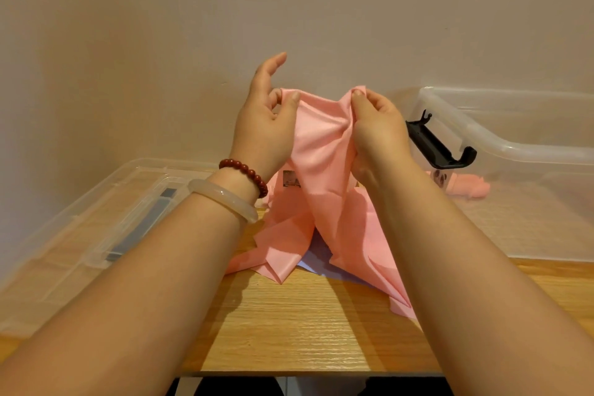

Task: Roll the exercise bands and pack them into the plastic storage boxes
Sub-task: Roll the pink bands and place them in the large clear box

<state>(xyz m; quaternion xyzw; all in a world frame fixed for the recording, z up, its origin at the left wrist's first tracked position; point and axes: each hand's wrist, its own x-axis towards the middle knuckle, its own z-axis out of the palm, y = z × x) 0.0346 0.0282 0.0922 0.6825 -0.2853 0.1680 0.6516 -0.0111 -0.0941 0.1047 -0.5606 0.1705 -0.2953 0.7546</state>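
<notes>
A pink exercise band (pixel 318 151) hangs between my two hands above the wooden table (pixel 289 325). My left hand (pixel 263 125) pinches its upper left corner with thumb and a finger, the other fingers raised. My right hand (pixel 376 128) pinches the upper right corner. The band's lower part drapes in folds onto the table. A clear plastic storage box (pixel 514 145) stands at the right with a rolled pink band (pixel 466 188) inside it.
A clear box lid (pixel 80 228) lies flat on the table at the left. The box has a black latch handle (pixel 440 146) on its near end. A pale sheet (pixel 318 264) shows under the draped band. A plain wall stands close behind.
</notes>
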